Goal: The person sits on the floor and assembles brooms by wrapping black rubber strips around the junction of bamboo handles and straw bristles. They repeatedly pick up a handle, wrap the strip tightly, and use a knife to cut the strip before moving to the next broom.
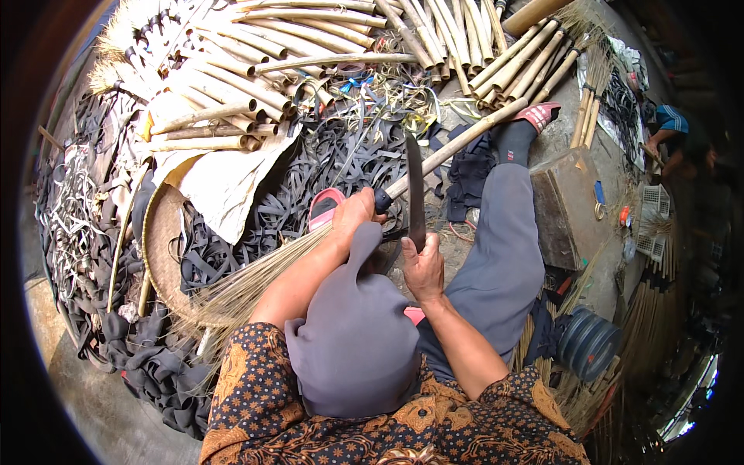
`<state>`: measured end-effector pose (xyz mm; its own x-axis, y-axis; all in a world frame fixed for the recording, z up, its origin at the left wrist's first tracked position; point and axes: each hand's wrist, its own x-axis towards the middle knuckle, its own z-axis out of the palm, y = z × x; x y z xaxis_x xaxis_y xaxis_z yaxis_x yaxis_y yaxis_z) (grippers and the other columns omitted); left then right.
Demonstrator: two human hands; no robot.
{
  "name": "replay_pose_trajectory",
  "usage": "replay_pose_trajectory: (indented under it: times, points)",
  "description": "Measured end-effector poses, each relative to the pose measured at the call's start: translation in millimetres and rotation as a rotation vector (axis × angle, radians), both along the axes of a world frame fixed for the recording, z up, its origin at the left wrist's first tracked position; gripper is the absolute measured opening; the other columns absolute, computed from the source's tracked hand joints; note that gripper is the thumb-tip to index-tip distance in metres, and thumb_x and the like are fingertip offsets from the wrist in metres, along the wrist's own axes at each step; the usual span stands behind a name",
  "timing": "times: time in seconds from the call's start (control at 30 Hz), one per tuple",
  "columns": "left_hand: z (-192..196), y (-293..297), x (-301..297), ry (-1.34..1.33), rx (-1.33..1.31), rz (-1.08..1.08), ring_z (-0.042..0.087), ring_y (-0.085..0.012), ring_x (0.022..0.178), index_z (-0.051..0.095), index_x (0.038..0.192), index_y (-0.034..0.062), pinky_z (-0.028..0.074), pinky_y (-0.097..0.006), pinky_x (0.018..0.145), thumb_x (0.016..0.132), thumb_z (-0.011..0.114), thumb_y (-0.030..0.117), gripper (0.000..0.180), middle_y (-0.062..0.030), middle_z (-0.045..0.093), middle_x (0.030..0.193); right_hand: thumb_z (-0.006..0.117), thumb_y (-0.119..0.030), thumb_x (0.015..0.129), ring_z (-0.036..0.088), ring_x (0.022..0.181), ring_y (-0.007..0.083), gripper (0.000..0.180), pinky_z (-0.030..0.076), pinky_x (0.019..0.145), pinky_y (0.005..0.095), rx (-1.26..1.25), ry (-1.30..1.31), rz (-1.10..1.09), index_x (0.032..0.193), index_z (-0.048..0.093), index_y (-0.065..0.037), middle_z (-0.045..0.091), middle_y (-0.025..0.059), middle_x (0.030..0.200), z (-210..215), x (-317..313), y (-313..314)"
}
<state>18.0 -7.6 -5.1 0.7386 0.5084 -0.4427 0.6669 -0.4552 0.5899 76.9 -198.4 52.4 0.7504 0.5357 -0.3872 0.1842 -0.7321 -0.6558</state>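
Note:
My left hand (356, 211) is closed round a stick broom at its black binding (382, 201). The broom's thin bristles (246, 280) fan out to the lower left, under my left forearm. Its pale wooden handle (457, 147) slants up to the right, its far end by my right foot. My right hand (423, 268) grips a machete, whose long dark blade (415, 182) points away from me and crosses in front of the handle. Grey cloth (353, 341) hangs over my chest and hides what lies just below my left hand.
Dark rubber strips (325, 163) cover the ground ahead. A woven round tray (159, 244) lies at left under a pale sack (232, 194). Bamboo handles (310, 35) are piled at the far side. At right are a wooden block (577, 205), a ribbed dark container (589, 343) and another person (674, 132).

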Motion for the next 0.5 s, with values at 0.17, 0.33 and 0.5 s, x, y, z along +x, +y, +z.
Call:
replay_pose_trajectory:
  times: [0.17, 0.33, 0.5]
  points:
    - [1, 2, 1, -0.017, 0.015, -0.009, 0.071, -0.0473, 0.095, 0.062, 0.107, -0.0028, 0.054, -0.052, 0.079, 0.081, 0.086, 0.031, 0.048, -0.0284, 0.073, 0.093, 0.057, -0.060, 0.101, 0.067, 0.083, 0.0559, 0.062, 0.050, 0.072, 0.0629, -0.237, -0.017, 0.131, 0.110, 0.051, 0.001, 0.068, 0.0342, 0.085, -9, 1, 3]
    - [-2, 3, 1, -0.019, 0.003, 0.004, 0.071, -0.0477, 0.093, 0.063, 0.101, -0.0033, 0.055, -0.053, 0.078, 0.080, 0.086, 0.034, 0.049, -0.0285, 0.072, 0.092, 0.058, -0.060, 0.100, 0.066, 0.082, 0.0571, 0.062, 0.050, 0.072, 0.0630, -0.049, -0.069, 0.041, 0.108, 0.052, 0.001, 0.068, 0.0355, 0.085, -10, -3, -3]
    - [-8, 2, 0, -0.072, 0.053, 0.003, 0.071, -0.0478, 0.091, 0.064, 0.096, -0.0037, 0.055, -0.053, 0.077, 0.080, 0.085, 0.035, 0.047, -0.0287, 0.072, 0.091, 0.055, -0.062, 0.101, 0.066, 0.085, 0.0574, 0.064, 0.051, 0.074, 0.0627, -0.141, -0.013, 0.052, 0.110, 0.051, 0.001, 0.068, 0.0359, 0.086, -16, -2, -5]
